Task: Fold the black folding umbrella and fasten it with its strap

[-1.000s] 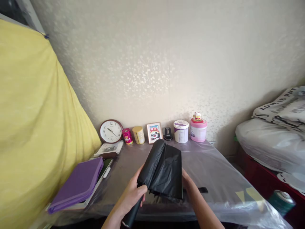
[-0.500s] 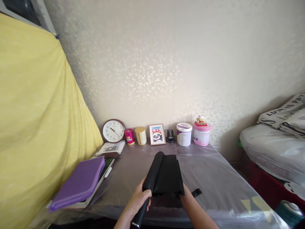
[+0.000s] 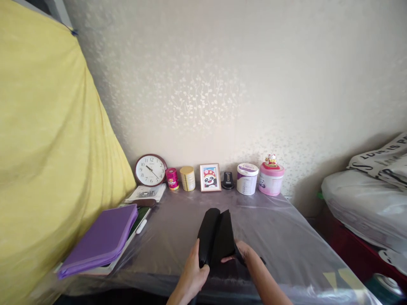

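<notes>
A black folding umbrella [image 3: 208, 237] is held above the front of the table, its far end pointing toward the wall. My left hand [image 3: 194, 271] is closed around its near part, thumb on top; the handle below is mostly hidden. To the right of the rolled part, a loose flap of the umbrella's black cloth [image 3: 223, 235] stands up. My right hand [image 3: 240, 253] pinches this flap near its lower right edge, with some fingers reaching behind or under it. A short dark strap end shows just beyond the right wrist.
A plastic-covered table [image 3: 273, 228] lies below. Along the wall stand a clock [image 3: 151, 170], a picture frame [image 3: 210, 177], a white tub [image 3: 247, 179] and a pink tub [image 3: 271, 180]. A purple folder [image 3: 100, 239] lies left; bags [image 3: 359, 203] are piled right.
My right hand has come up and inward, folding the flap narrower and more upright. My left hand has shifted slightly right, and the handle end has dropped largely out of sight.
</notes>
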Demonstrator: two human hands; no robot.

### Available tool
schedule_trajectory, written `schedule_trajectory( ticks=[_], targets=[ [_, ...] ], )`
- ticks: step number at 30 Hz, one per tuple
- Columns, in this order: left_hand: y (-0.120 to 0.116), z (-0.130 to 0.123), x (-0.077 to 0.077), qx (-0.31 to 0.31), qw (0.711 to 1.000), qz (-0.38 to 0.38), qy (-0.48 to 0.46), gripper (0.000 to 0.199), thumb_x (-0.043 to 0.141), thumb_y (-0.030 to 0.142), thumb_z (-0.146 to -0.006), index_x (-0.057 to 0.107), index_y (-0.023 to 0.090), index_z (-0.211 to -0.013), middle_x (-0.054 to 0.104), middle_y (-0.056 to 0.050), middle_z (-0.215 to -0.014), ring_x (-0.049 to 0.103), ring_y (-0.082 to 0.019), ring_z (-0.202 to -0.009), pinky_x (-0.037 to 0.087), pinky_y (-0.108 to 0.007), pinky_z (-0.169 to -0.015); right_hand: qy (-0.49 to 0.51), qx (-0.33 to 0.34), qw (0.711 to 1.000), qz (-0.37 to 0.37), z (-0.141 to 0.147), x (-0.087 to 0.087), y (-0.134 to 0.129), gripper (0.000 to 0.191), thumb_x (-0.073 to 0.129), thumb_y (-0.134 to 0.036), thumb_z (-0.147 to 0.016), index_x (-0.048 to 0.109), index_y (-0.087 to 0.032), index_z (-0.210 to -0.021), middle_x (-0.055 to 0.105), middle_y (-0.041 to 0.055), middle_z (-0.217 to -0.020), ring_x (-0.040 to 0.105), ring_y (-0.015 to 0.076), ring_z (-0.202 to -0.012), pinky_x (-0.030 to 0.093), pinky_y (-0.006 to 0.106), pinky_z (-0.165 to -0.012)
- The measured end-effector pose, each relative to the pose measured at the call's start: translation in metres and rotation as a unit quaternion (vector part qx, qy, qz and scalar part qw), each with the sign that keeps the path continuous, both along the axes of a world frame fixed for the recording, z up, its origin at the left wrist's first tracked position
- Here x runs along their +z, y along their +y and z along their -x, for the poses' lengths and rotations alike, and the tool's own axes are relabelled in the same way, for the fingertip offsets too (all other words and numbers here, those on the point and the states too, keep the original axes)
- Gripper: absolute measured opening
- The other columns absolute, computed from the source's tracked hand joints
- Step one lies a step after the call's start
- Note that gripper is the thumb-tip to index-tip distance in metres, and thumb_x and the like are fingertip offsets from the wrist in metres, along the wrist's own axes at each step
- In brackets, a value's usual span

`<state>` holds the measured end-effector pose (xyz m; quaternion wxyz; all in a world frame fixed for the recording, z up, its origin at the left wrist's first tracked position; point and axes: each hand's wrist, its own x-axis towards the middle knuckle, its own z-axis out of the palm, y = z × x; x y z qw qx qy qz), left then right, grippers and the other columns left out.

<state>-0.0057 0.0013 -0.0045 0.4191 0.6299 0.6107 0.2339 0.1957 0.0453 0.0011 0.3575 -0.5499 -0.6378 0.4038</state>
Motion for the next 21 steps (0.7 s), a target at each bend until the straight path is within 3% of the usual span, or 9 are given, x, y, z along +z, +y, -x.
schedule_trajectory(
  ticks=[2,4,5,7,11,15,21],
  targets=[
    [-0.001,-0.003,-0.007,-0.007,0.996,-0.064,0.06,0.078,0.045,0.012,-0.071,0.011,0.014,-0.141,0.034,-0.015,-0.14,0.055,-0.019,-0.107,0.043,-0.026,-0.087,0.015,0.033,0.999,0.003,-0.007,0.001,-0.003,0.045,0.08,-0.017,-0.035,0.07,-0.022,-0.078,0.07,0.0027,-0.091,0.061,0.0261,-0.088,0.049,0.033,-0.08],
    [-0.002,-0.006,-0.011,-0.019,0.99,-0.092,0.109,0.079,0.045,0.009,-0.07,0.01,0.011,-0.141,0.028,-0.014,-0.144,0.044,-0.02,-0.121,0.036,-0.024,-0.096,0.034,0.038,0.999,-0.001,-0.014,0.001,-0.005,0.027,0.071,-0.025,-0.052,0.069,-0.021,-0.079,0.07,0.0026,-0.09,0.061,0.0239,-0.088,0.049,0.032,-0.079],
    [-0.004,-0.007,-0.01,-0.022,0.987,-0.089,0.13,0.08,0.045,0.009,-0.071,0.008,0.012,-0.142,0.027,-0.015,-0.144,0.045,-0.02,-0.12,0.035,-0.025,-0.096,0.036,0.023,0.999,0.0,-0.018,0.0,-0.005,0.019,0.063,-0.028,-0.062,0.068,-0.02,-0.078,0.07,0.0029,-0.085,0.062,0.0228,-0.085,0.05,0.032,-0.075],
    [-0.008,-0.011,-0.007,-0.029,0.982,-0.075,0.172,0.08,0.044,0.01,-0.073,0.003,0.013,-0.142,0.026,-0.016,-0.144,0.052,-0.022,-0.112,0.038,-0.027,-0.091,0.025,-0.04,0.999,-0.004,-0.026,-0.002,-0.004,0.024,0.046,-0.031,-0.074,0.067,-0.018,-0.079,0.069,0.0043,-0.078,0.062,0.0212,-0.078,0.05,0.03,-0.067],
    [-0.013,-0.017,0.004,-0.046,0.97,-0.066,0.231,0.079,0.042,0.01,-0.075,0.0,0.012,-0.142,0.025,-0.02,-0.143,0.06,-0.022,-0.096,0.042,-0.029,-0.081,-0.029,-0.187,0.982,-0.022,-0.035,-0.005,-0.003,0.032,0.037,-0.036,-0.079,0.063,-0.018,-0.084,0.066,0.0057,-0.075,0.062,0.0183,-0.067,0.047,0.027,-0.061],
    [-0.014,-0.019,0.007,-0.044,0.968,-0.058,0.239,0.079,0.042,0.009,-0.075,-0.001,0.013,-0.142,0.026,-0.02,-0.143,0.06,-0.022,-0.097,0.043,-0.029,-0.079,-0.089,-0.205,0.975,-0.011,-0.031,-0.004,-0.007,0.033,0.036,-0.043,-0.082,0.061,-0.02,-0.082,0.065,0.005,-0.071,0.061,0.018,-0.06,0.046,0.027,-0.06],
    [-0.013,-0.018,0.007,-0.045,0.97,-0.052,0.232,0.08,0.042,0.009,-0.075,-0.003,0.012,-0.142,0.022,-0.022,-0.144,0.059,-0.023,-0.1,0.042,-0.029,-0.079,-0.215,-0.259,0.939,-0.065,-0.028,-0.01,-0.011,0.026,0.043,-0.036,-0.082,0.062,-0.019,-0.088,0.067,0.0094,-0.089,0.062,0.0223,-0.088,0.043,0.029,-0.078]
  ],
)
